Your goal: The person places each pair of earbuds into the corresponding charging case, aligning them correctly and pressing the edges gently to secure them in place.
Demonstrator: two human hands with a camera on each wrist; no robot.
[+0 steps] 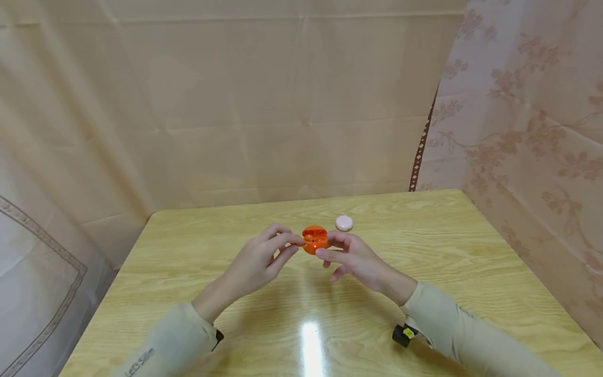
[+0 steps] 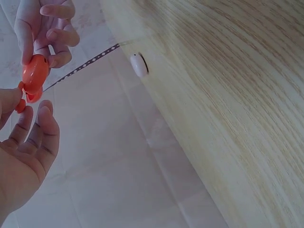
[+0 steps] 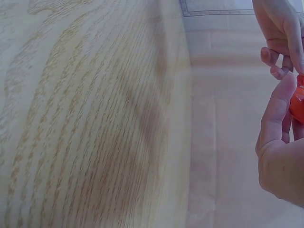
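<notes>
My right hand [image 1: 358, 259] holds an orange earbud case [image 1: 315, 248] above the table, thumb on its near side and fingers behind. Its lid stands raised in the head view, and an orange piece shows inside. With thumb and forefinger, my left hand [image 1: 259, 256] pinches a small orange earbud [image 2: 20, 105] right beside the case. Fingers hide most of that earbud. The left wrist view has the case [image 2: 35, 75] at the upper left; in the right wrist view only part of the case [image 3: 298, 104] enters at the right edge.
A round pale pink case [image 1: 344, 223] lies on the wooden table [image 1: 188, 246] behind my right hand. Beige cloth [image 1: 282, 104] hangs beyond the table's back edge, with a flowered curtain [image 1: 532, 115] at the right. Light glares off the near tabletop.
</notes>
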